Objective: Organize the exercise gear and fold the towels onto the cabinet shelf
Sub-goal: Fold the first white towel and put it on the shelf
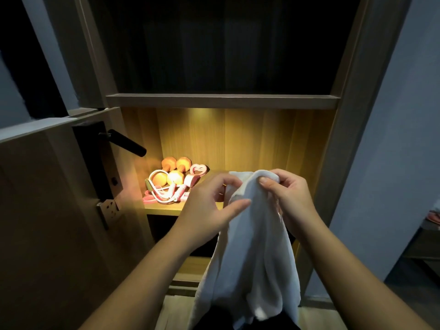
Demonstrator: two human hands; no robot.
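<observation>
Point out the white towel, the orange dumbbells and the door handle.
white towel (247, 246), head view, hanging middle
orange dumbbells (183, 162), head view, rear dumbbell's right head
door handle (127, 142), head view, black lever's middle

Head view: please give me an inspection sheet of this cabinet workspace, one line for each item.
Surface: lit wooden cabinet shelf, gear on its left part, right part hidden behind the hands.
Job's things: white cloth towel, unfolded, hanging down in front of the shelf; orange dumbbells and pink and white exercise gear heaped together.
Clutter: nothing seen.
Hands: left hand and right hand both pinch the towel near its top.
Cables: nothing seen.
Surroundings: wooden door with black lever handle at left; dark upper compartment; grey wall at right.
</observation>
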